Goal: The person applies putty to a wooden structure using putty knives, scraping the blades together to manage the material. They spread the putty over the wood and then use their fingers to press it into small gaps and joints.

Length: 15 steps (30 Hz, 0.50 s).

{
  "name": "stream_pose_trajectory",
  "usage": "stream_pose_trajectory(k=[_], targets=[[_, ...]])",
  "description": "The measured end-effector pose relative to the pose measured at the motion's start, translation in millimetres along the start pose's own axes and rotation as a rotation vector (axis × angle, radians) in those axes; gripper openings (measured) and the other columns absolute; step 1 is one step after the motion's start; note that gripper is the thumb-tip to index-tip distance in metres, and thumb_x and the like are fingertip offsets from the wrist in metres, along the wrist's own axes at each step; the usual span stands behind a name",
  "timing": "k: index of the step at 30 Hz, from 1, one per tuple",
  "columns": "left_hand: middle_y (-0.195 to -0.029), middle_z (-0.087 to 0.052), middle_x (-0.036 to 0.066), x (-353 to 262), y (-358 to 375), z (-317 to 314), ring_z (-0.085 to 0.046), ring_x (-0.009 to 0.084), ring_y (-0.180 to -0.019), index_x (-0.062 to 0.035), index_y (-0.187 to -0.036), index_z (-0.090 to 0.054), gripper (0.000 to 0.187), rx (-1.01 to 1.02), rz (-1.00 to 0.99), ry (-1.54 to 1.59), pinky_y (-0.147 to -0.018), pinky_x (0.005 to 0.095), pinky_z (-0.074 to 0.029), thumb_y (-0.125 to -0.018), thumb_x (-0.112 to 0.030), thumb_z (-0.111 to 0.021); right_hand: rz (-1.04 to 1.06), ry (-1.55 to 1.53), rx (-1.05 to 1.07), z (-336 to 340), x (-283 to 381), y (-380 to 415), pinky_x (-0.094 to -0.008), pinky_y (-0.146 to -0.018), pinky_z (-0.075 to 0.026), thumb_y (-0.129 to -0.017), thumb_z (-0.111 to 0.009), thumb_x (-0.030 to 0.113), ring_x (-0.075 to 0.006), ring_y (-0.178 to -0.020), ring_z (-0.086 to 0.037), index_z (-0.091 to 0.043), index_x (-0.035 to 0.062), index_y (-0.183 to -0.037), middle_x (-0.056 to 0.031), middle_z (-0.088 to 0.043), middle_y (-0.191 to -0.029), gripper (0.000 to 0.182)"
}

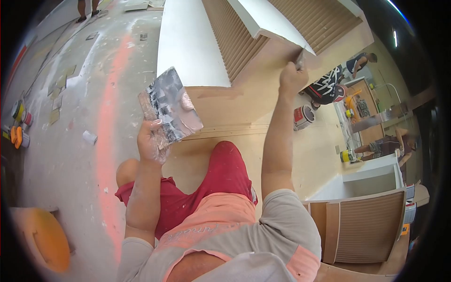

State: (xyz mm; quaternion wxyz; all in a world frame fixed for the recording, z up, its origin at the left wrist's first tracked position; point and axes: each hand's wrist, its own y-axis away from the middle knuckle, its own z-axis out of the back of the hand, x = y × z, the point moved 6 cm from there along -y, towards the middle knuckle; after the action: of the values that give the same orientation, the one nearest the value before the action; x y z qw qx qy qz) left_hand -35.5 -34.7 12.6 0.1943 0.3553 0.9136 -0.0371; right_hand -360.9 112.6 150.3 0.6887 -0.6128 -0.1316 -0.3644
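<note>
My left hand (151,140), smeared with pale paste, is closed around the edge of a flat, stained mixing board (170,105). A lump of pink filler (187,102) lies on the board's right side. Up and to the right, my right hand (293,77) grips a small putty knife (299,57). Its blade is at the lower edge of a furniture piece with white faces (190,51) and ribbed brown panels (237,37). Pinkish smears mark the tan wooden surface (244,101) beside that edge. The blade tip is too small to make out clearly.
A paint can (304,117) stands right of my right forearm. Co-workers (329,87) are at the right. Another ribbed unit (364,230) is at lower right. Tile pieces (60,82), a white cup-like item (89,137) and an orange object (44,239) are on the left floor.
</note>
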Motion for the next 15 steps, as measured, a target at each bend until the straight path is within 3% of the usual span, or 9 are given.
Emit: stream_pose_trajectory(k=[2,4,5,8,10,13,15], targets=[[-0.094,-0.058,0.01,1.3,-0.4,-4.9,-0.06,0.0203,-0.083,0.0006,-0.11,-0.044,0.037,0.111,0.046,0.018,-0.072,0.0337,-0.051,-0.075,-0.011,-0.041,0.051,0.117,0.019,-7.8,26.1,17.0,-0.029,-0.064,-0.041,-0.068,-0.045,0.001,-0.018,-0.067,-0.052,-0.058,-0.0035,-0.094,-0.0129,-0.057,-0.075,0.029],[-0.097,-0.057,0.01,2.6,-1.3,-3.4,-0.059,0.0211,-0.086,0.0003,-0.111,-0.043,0.038,0.1,0.042,0.015,-0.074,0.0346,-0.05,-0.074,-0.01,-0.041,0.295,0.045,-0.084,-8.3,61.3,37.1,-0.031,-0.07,-0.042,-0.07,-0.047,0.002,-0.0246,-0.077,-0.054,-0.058,-0.0015,-0.101,-0.0177,-0.058,-0.084,0.032],[-0.1,-0.056,0.011,3.0,-1.7,-2.6,-0.058,0.0218,-0.088,0.0,-0.112,-0.042,0.04,0.089,0.038,0.012,-0.076,0.0355,-0.05,-0.074,-0.01,-0.041,0.295,0.047,-0.084,-11.6,64.2,42.8,-0.031,-0.07,-0.042,-0.07,-0.047,0.002,-0.0246,-0.077,-0.054,-0.058,-0.0015,-0.101,-0.0177,-0.058,-0.084,0.032],[-0.104,-0.054,0.012,5.3,-1.7,-4.2,-0.056,0.0228,-0.092,-0.0009,-0.115,-0.041,0.042,0.113,0.067,0.015,-0.079,0.0365,-0.049,-0.075,-0.01,-0.041,0.44,0.036,-0.035,-15.1,76.2,53.2,-0.0327,-0.076,-0.042,-0.072,-0.049,0.002,-0.0277,-0.084,-0.054,-0.057,0.0007,-0.105,-0.0183,-0.058,-0.092,0.035],[-0.104,-0.054,0.012,6.1,-2.3,-3.0,-0.056,0.0232,-0.093,-0.001,-0.116,-0.04,0.042,0.125,0.067,0.004,-0.079,0.0368,-0.048,-0.075,-0.01,-0.041,0.518,-0.036,0.155,-12.7,86.3,56.7,-0.0341,-0.077,-0.042,-0.069,-0.05,-0.003,-0.0298,-0.088,-0.052,-0.056,-0.0023,-0.105,-0.0182,-0.058,-0.091,0.037],[-0.104,-0.053,0.012,5.8,-2.9,-2.2,-0.056,0.0237,-0.093,-0.0012,-0.117,-0.04,0.043,0.133,0.055,-0.022,-0.079,0.0372,-0.048,-0.075,-0.011,-0.041,0.342,-0.131,0.326,4.7,78.4,51.2,-0.0323,-0.078,-0.042,-0.071,-0.052,-0.001,-0.0265,-0.087,-0.055,-0.057,0.0008,-0.105,-0.0178,-0.059,-0.094,0.035],[-0.103,-0.054,0.011,3.1,-3.6,2.0,-0.056,0.0237,-0.093,-0.0013,-0.117,-0.04,0.043,0.123,0.035,-0.031,-0.079,0.0374,-0.048,-0.075,-0.011,-0.041,0.267,-0.133,0.289,17.3,68.3,40.4,-0.0309,-0.077,-0.043,-0.071,-0.052,-0.001,-0.0253,-0.085,-0.057,-0.057,0.0023,-0.105,-0.0169,-0.059,-0.093,0.034]])
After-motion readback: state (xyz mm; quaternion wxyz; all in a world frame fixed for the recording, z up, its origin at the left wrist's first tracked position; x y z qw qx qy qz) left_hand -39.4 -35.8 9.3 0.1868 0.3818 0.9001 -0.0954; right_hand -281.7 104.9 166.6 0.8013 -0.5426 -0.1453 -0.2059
